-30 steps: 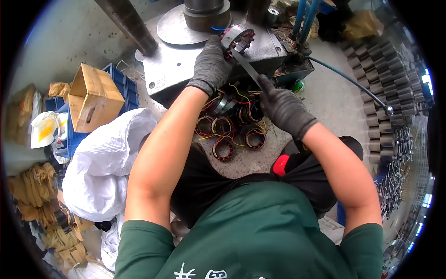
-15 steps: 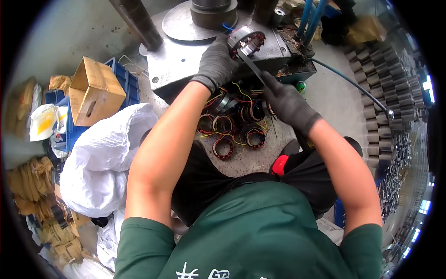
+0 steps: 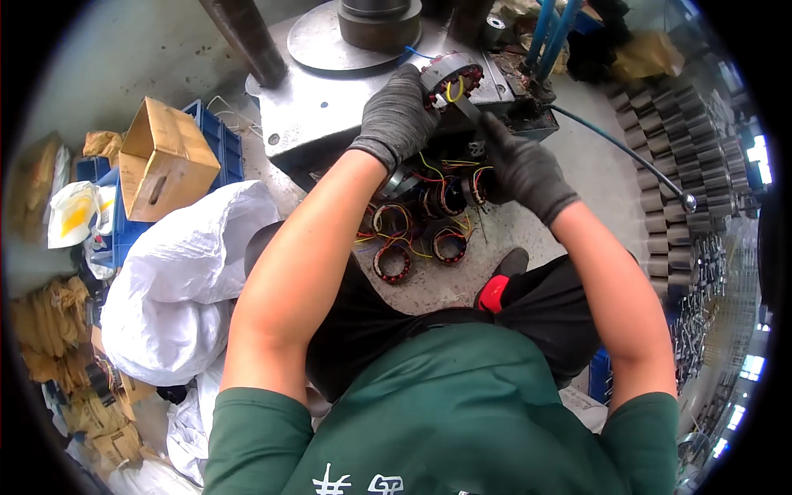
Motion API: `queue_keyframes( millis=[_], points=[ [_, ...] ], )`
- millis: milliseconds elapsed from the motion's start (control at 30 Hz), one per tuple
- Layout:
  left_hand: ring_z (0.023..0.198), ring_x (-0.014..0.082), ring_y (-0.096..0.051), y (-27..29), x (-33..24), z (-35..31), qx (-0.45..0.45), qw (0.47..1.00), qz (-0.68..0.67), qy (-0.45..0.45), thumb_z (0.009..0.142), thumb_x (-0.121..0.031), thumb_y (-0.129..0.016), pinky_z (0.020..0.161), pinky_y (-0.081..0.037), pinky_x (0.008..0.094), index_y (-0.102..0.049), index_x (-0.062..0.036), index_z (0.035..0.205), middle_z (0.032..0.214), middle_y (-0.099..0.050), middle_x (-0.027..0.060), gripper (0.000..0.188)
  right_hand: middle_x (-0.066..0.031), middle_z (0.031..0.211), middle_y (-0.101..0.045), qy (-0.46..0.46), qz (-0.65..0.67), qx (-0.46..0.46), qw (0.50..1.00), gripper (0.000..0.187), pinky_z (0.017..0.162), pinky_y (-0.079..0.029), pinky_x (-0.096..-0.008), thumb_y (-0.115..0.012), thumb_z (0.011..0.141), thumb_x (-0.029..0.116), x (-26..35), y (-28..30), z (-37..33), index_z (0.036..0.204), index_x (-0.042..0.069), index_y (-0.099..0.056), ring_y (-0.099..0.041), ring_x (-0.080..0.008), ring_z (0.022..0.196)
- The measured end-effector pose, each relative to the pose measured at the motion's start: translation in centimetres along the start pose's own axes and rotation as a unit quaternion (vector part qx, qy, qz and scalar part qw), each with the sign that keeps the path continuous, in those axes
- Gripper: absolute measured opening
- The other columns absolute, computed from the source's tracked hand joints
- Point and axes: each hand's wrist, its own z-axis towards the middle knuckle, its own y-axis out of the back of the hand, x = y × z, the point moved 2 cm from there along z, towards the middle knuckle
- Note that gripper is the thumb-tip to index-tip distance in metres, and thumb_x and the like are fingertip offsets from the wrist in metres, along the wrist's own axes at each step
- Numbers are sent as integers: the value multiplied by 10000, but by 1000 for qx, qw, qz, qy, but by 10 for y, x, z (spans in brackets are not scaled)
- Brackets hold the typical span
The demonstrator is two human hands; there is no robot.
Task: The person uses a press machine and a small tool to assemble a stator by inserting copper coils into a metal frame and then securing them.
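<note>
Stator [image 3: 443,73] gripped left, flat bar [image 3: 469,109] held right

My left hand [image 3: 402,111] is closed on the side of the stator, which sits just beyond my left fingertips, over the near edge of the machine bed [image 3: 318,120]. My right hand [image 3: 528,169] is closed round the flat bar's near end, and its far end meets or nearly meets the stator's lower rim; I can't tell which.

I judge that a slip of the bar could nick the windings or the yellow lead [image 3: 450,94], which loops right by its tip, or jab my left fingers. A loose left grip could drop the stator onto the wound stators [image 3: 431,200] on the floor below my hands.

Compared with half a second ago, the stator is turned so its bore shows less, the yellow loop has come into view, and both hands sit further right.
</note>
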Motion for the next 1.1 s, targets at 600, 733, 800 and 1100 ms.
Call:
queue_keyframes(
  millis=[600,733,800,1100],
  points=[
    [1035,418,-719,-6,0,15,-2,1000,3,-5,844,-366,-802,910,-570,487,-519,10,1306,1073,-727,269,659,-295,1530,-473,177,-79,-10,981,406,1032,-549,-438,-549,1017,164,16,-26,25,1386,-3,-580,-657,-415,1180],
    [1041,415,-719,-4,-1,11,9,1000,22,8,832,-325,-808,919,-571,485,-502,22,1303,1083,-728,262,660,-292,1133,-658,134,-67,-32,988,503,855,-570,-493,-517,1054,238,3,-10,5,1528,83,-455,-700,-439,940],
    [1040,413,-719,1,5,11,13,999,32,10,831,-318,-811,921,-570,483,-504,20,1303,1085,-728,262,657,-265,820,-692,63,-64,1,996,574,732,-546,-519,-529,1057,282,-3,1,-23,1594,148,-377,-695,-457,821],
    [1027,421,-717,-1,-12,11,32,997,49,-54,830,-227,-771,904,-574,493,-556,36,1200,1056,-725,273,503,-295,947,-722,69,-64,-25,995,607,810,-552,-553,-461,998,146,19,-8,12,1591,66,-362,-723,-437,904]
  ],
)
